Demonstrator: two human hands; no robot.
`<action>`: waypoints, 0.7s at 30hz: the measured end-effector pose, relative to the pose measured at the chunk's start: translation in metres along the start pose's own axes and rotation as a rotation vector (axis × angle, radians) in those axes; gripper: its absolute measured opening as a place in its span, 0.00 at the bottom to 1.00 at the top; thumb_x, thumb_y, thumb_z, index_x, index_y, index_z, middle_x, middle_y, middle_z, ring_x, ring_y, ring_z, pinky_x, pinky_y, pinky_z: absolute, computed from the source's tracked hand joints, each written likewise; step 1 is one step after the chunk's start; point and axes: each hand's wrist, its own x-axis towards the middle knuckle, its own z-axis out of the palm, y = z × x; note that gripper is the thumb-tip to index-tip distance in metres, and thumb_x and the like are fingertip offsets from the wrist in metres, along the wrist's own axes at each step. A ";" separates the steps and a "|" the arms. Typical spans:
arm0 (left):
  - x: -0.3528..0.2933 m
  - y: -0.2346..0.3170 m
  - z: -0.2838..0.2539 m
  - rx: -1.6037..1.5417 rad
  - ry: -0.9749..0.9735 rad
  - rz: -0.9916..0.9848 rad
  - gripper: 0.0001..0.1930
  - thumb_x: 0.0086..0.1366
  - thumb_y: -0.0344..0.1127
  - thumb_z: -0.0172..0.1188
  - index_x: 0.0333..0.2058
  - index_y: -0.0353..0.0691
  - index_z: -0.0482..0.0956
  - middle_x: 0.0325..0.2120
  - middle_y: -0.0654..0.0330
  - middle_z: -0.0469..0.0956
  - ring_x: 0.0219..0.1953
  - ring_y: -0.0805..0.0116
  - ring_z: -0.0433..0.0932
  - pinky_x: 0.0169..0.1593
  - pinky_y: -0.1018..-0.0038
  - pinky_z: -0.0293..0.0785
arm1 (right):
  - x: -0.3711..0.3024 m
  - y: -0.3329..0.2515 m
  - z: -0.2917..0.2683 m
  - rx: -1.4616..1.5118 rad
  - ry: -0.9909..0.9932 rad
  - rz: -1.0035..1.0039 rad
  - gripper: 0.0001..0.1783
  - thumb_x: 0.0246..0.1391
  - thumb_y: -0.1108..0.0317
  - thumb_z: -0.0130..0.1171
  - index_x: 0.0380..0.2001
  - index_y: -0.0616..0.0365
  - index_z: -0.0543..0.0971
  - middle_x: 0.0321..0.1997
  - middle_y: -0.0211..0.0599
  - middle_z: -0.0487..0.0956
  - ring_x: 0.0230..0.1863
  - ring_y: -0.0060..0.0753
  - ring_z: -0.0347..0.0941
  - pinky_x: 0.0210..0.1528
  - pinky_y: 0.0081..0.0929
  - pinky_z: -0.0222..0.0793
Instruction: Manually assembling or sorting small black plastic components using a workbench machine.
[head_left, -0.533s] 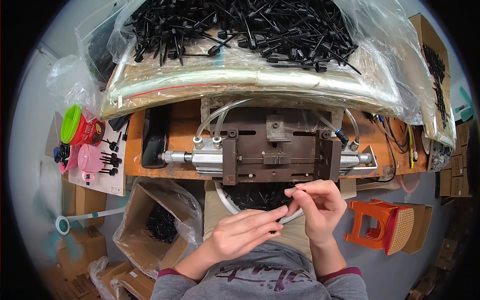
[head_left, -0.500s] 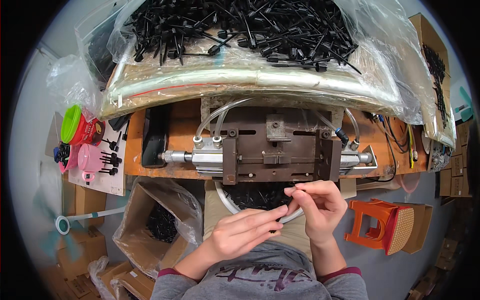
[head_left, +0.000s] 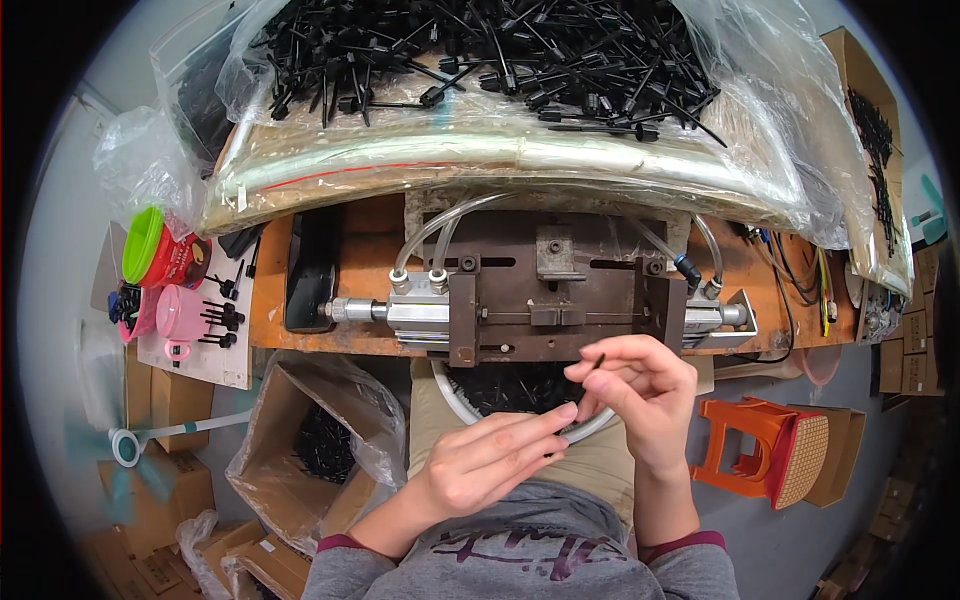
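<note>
One right hand (head_left: 640,392), bare: thumb and fingertips pinched on a slim black piece (head_left: 600,361), its narrow end showing above the thumb, the rest hidden.

One left hand (head_left: 490,458), bare: fingers extended side by side, back of the hand uppermost; whether anything is gripped beneath cannot be told. Its fingertips lie just beside the right hand; contact unclear.

Handling note, by judgement: the piece looks light and fairly stiff, probably smooth plastic, easily rolled between the fingertips and perhaps bent if squeezed sideways. Best taken by a thumb-and-finger pinch at mid-length, leaving the ends free.

One white-rimmed container (head_left: 447,393) at the lap, below and beyond the hands, holding dark parts.

One dark brown metal fixture (head_left: 510,288) on the wooden tabletop (head_left: 365,270), beyond the hands, with a silver cylinder (head_left: 418,316) at its left and clear tubes (head_left: 448,222) attached.

Many black stemmed parts (head_left: 570,75), heaped loosely on a plastic-covered tray (head_left: 480,157) at the far side; several stems cross, so single lifting may suit them.

One open cardboard box (head_left: 265,450), left of the lap, black parts inside; one orange stool (head_left: 735,440), right.
</note>
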 end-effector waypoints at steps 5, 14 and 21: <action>0.000 -0.002 0.003 0.075 0.009 0.001 0.13 0.44 0.25 0.73 0.32 0.32 0.84 0.44 0.51 0.81 0.34 0.63 0.83 0.36 0.73 0.82 | -0.001 0.008 -0.006 0.007 -0.072 -0.025 0.09 0.53 0.83 0.62 0.38 0.71 0.79 0.32 0.41 0.83 0.26 0.21 0.79 0.29 0.15 0.75; 0.000 -0.005 0.005 0.097 0.041 -0.112 0.16 0.43 0.27 0.74 0.33 0.34 0.83 0.46 0.51 0.80 0.37 0.61 0.82 0.39 0.70 0.80 | 0.017 -0.015 0.001 -0.330 0.183 -0.221 0.13 0.51 0.80 0.64 0.42 0.67 0.80 0.36 0.40 0.82 0.29 0.19 0.78 0.31 0.14 0.72; 0.003 -0.016 0.021 0.327 0.033 -0.128 0.14 0.44 0.28 0.73 0.32 0.35 0.82 0.48 0.53 0.79 0.41 0.58 0.81 0.41 0.71 0.78 | 0.089 -0.053 -0.016 -1.074 0.329 -0.899 0.09 0.48 0.77 0.64 0.36 0.57 0.82 0.36 0.34 0.80 0.37 0.35 0.74 0.40 0.29 0.68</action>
